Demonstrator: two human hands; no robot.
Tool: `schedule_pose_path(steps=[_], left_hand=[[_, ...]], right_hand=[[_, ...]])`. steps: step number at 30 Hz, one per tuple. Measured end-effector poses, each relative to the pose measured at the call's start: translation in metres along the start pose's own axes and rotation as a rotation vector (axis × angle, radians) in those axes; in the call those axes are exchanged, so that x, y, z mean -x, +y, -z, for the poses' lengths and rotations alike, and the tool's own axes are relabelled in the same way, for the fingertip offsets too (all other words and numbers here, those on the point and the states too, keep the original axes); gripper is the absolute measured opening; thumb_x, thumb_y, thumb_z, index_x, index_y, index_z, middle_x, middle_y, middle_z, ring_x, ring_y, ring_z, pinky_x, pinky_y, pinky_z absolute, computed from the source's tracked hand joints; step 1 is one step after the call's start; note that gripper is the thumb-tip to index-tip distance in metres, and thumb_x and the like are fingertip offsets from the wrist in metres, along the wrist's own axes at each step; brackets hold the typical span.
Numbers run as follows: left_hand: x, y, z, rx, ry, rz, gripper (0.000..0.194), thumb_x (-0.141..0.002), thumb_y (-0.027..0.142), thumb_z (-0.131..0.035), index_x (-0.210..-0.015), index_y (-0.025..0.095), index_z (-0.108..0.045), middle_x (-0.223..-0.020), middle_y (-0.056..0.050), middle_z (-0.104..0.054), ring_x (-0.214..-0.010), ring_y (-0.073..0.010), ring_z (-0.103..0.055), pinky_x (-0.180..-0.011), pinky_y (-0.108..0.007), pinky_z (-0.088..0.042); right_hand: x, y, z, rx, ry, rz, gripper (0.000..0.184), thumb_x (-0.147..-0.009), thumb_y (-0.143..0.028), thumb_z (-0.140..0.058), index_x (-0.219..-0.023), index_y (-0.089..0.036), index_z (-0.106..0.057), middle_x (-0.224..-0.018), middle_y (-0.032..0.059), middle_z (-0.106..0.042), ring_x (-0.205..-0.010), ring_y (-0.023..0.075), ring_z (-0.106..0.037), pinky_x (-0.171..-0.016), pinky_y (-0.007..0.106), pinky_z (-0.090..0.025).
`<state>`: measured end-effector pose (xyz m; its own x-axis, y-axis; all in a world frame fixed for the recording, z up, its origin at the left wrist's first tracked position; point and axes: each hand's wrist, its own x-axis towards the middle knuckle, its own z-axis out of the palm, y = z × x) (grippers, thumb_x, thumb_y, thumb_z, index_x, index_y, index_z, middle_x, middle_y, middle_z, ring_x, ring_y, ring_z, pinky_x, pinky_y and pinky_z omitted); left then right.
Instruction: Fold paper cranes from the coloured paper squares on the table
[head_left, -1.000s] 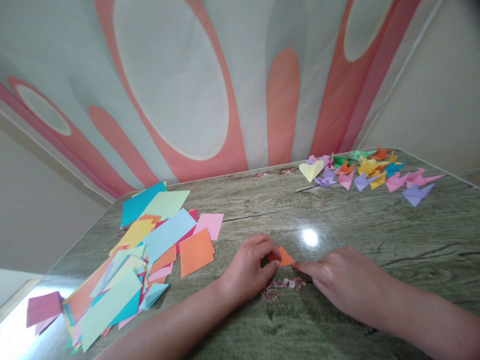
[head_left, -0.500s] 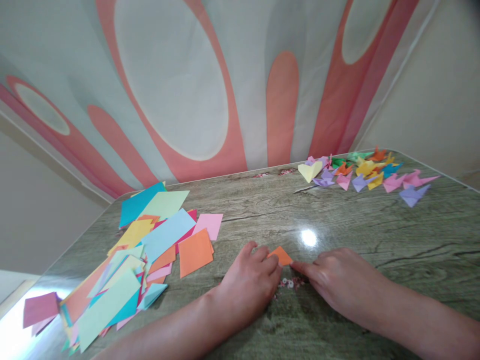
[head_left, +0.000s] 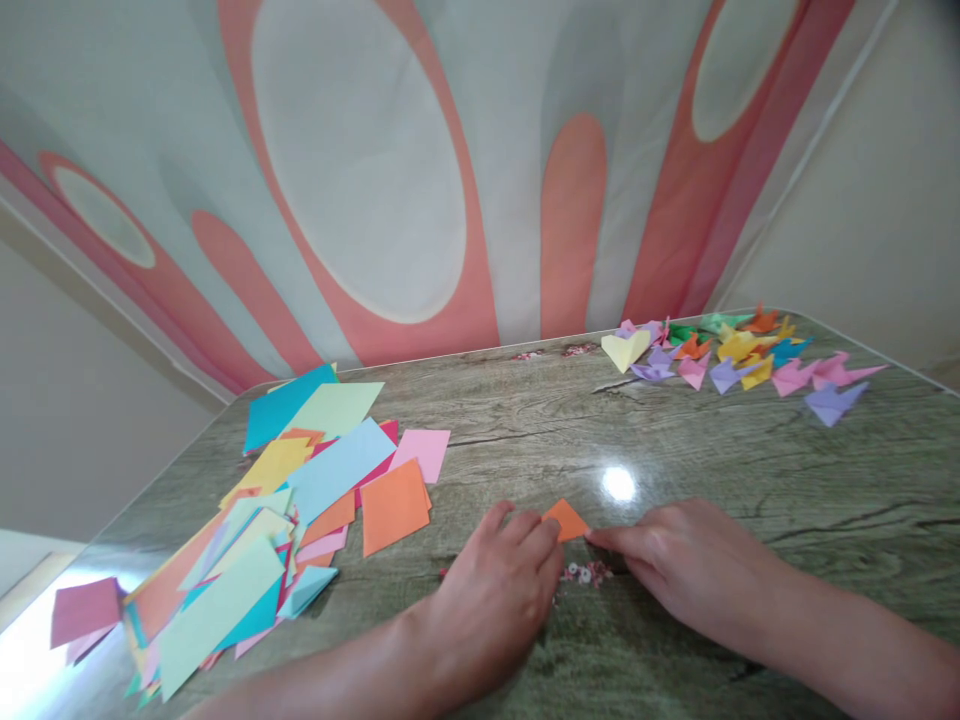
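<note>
At the left, a maroon paper lies just beside a spread of overlapping colored sheets on the wood-patterned table. In the spread's near part a long pale green strip lies across other papers, with a small light blue folded piece to its right. Farther back are a teal sheet and a pale blue strip; an orange square and a pink paper form the right edge.

Near the middle, the person's left hand lies palm down, its fingers over the left side of a small orange folded paper on the table; whether the thumb pinches it cannot be told. The right hand puts an extended index fingertip to the paper's right corner, other fingers curled; its thumb is hidden, so any pinch cannot be told.

At the far right, folded paper figures stand clustered, from a cream one to a purple one.
</note>
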<state>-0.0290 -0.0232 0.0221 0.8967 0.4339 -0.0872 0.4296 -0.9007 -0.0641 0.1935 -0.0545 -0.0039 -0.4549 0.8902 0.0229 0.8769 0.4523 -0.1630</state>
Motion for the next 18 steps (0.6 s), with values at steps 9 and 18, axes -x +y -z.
schedule_pose_path(steps=[9, 18], left_hand=[[0.001, -0.002, -0.001, 0.051, -0.051, -0.023, 0.042, -0.094, 0.018, -0.039, -0.135, 0.012, -0.041, -0.139, -0.012, -0.048, -0.123, -0.0254, -0.047, -0.097, -0.04, -0.041], [-0.001, -0.045, 0.0, 0.388, -0.065, -0.12, 0.047, -0.088, 0.011, -0.047, -0.133, 0.021, -0.042, -0.143, -0.007, -0.046, -0.132, -0.0179, -0.041, -0.112, -0.041, -0.027]], right_hand=[[-0.005, 0.021, -0.013, -0.205, 0.22, -0.001, 0.033, -0.088, -0.009, -0.048, -0.102, -0.027, -0.073, -0.081, 0.0025, -0.069, -0.076, 0.0183, -0.064, -0.066, 0.03, -0.047], [-0.01, 0.035, -0.005, -0.123, 0.229, 0.262, 0.03, -0.092, -0.011, -0.047, -0.099, -0.025, -0.072, -0.087, 0.005, -0.064, -0.08, 0.0189, -0.057, -0.068, 0.032, -0.045]])
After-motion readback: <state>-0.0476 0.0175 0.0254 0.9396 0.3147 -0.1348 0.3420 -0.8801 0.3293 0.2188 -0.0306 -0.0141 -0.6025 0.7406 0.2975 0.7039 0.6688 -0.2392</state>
